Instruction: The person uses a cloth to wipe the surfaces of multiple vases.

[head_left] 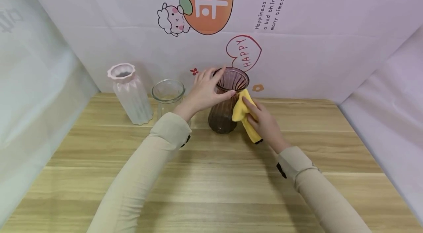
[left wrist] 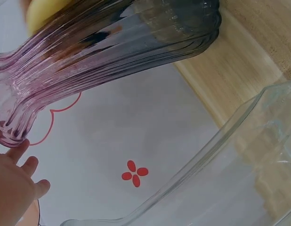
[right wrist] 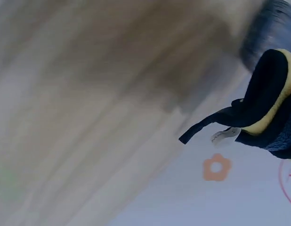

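A purple-brown ribbed glass vase (head_left: 222, 117) stands on the table, its flared mouth up. My left hand (head_left: 208, 91) holds it by the rim, thumb on the near side and fingers on the far left. In the left wrist view, fingertips of the left hand (left wrist: 13, 186) meet the lip of the vase (left wrist: 122, 52). My right hand (head_left: 266, 124) grips a yellow cloth (head_left: 240, 111) against the vase's right side, just below the rim. Dark fabric and a small white tag show on the cloth (right wrist: 265, 115) in the right wrist view; the right hand is out of sight there.
Left of the purple vase stands a clear glass vase (head_left: 168, 95), partly behind the left forearm. Farther left is a pale pink-white fluted vase (head_left: 132, 99). A printed white backdrop (head_left: 132, 5) rises right behind the wooden table (head_left: 211, 178).
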A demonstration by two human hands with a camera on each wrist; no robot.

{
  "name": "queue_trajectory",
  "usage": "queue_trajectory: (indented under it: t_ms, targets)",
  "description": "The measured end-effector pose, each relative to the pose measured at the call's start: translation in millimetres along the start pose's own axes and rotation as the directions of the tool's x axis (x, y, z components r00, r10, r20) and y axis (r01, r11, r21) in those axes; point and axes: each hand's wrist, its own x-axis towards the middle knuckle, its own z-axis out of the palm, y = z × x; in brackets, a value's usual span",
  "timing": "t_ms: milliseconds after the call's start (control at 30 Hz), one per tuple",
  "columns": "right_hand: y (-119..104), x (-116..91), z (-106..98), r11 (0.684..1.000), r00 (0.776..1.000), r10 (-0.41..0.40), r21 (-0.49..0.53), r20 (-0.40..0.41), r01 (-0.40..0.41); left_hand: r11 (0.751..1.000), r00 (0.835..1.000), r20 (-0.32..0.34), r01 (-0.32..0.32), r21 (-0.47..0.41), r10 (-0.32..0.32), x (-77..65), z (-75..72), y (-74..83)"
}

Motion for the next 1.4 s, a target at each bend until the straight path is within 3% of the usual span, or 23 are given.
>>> queue_trajectory:
  t_ms: [167, 367, 567, 767, 1067, 1267, 1400]
  targets:
    - [-11.3, 10.1, -5.8, 0.999, 0.997, -0.014, 0.040, -0.076, 0.017, 1.000, 0.999, 0.033, -0.020, 0.008, 0.020, 1.1, -1.7, 0.2]
    - [-11.0, 6.8, -2.7, 0.996, 0.996, -0.071, -0.059, -0.056, 0.068, 1.000, 0.998, 0.053, -0.016, -0.013, 0.016, 1.4, -1.2, -1.7]
    - [2.7, -5.8, 8.7, 0.996, 0.997, -0.072, -0.060, 0.022, 0.073, 0.999, 0.999, 0.049, -0.018, -0.029, 0.019, 0.7, 1.0, -1.5]
    - [9.6, -17.0, 13.3, 0.998, 0.988, 0.000, -0.064, 0.155, 0.010, 0.999, 0.998, 0.055, -0.008, -0.043, 0.010, 0.6, 1.5, -1.6]
    - [16.7, -24.4, 14.4, 0.980, 0.926, 0.142, -0.184, 0.350, -0.080, 0.998, 0.999, 0.039, -0.005, -0.056, 0.008, 2.1, 3.5, -1.4]
    - [18.1, -26.5, 16.1, 0.979, 0.905, 0.157, -0.182, 0.396, -0.091, 0.996, 0.999, 0.028, 0.029, -0.081, -0.027, 0.7, 3.6, 0.6]
    - [15.9, -27.7, 16.3, 0.981, 0.913, 0.143, -0.178, 0.382, -0.079, 0.998, 1.000, 0.015, 0.026, -0.064, -0.025, 0.3, 3.6, 0.6]
